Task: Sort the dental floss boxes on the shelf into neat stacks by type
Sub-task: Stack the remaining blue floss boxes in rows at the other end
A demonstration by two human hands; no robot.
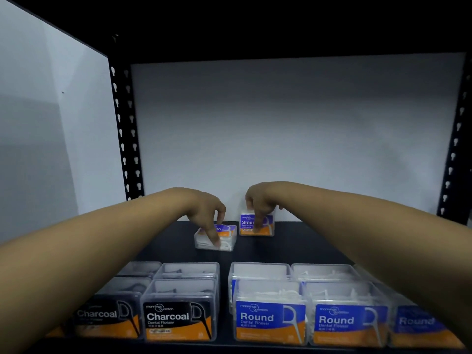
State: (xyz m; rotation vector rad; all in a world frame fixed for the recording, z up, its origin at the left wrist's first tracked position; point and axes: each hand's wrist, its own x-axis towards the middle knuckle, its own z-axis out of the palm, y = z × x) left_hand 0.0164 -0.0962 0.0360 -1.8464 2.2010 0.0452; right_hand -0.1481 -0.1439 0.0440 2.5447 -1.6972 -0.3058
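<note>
Your 2 purple Smooth boxes sit at the back of the shelf [293, 241], apart from the front rows. The flat Smooth box [215, 238] lies label-up toward the left, and your left hand [204, 213] reaches down over it with fingers curled round its sides, thumb behind. The upright Smooth box [256, 224] stands just right of it against the rear wall; your right hand [260, 203] pinches it from above, a finger running down its label face.

To finish this step well, I'd judge you should pick 1 orientation for both, then set 1 squarely on the other with edges flush and labels facing forward. Lift rather than drag, since the clear plastic looks slick and light.

Counted up front: Charcoal boxes [178, 318] on the left show 2 labelled fronts, with at least 2 more lids behind. Round boxes [270, 320] on the right show 3 labelled fronts, the outermost blurred and partly under your forearm, with at least 2 more behind. How many layers each stack holds, I can't tell.
</note>
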